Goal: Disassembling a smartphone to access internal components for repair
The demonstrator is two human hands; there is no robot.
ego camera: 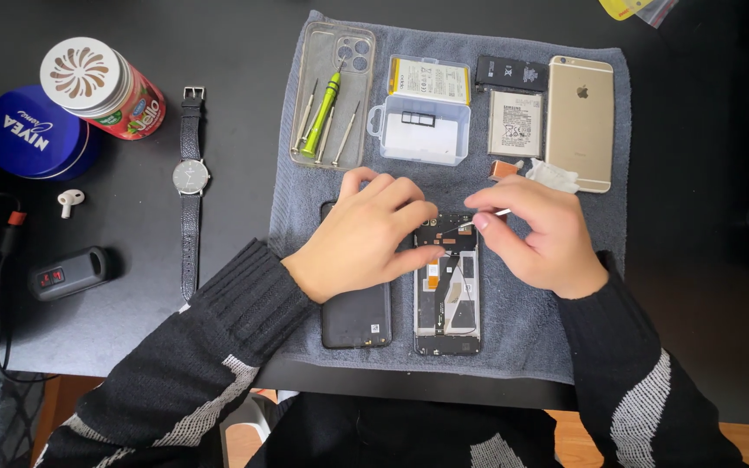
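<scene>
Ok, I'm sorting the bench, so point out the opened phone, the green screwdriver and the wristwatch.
opened phone [447, 303], head view, on its exposed lower half below the hands.
green screwdriver [322, 114], head view, on the middle of its green handle.
wristwatch [191, 177], head view, on the round dial.

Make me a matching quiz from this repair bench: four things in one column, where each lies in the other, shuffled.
Things:
1. green-handled screwdriver
2. gold smartphone lying face down
3. black-strapped wristwatch
4. opened phone with bare circuit boards

Places:
A. bare black table, left of the grey towel
B. under both hands, left hand and right hand
C. inside the clear phone case
D. towel's far right corner

Pairs: 1-C, 2-D, 3-A, 4-B
</scene>
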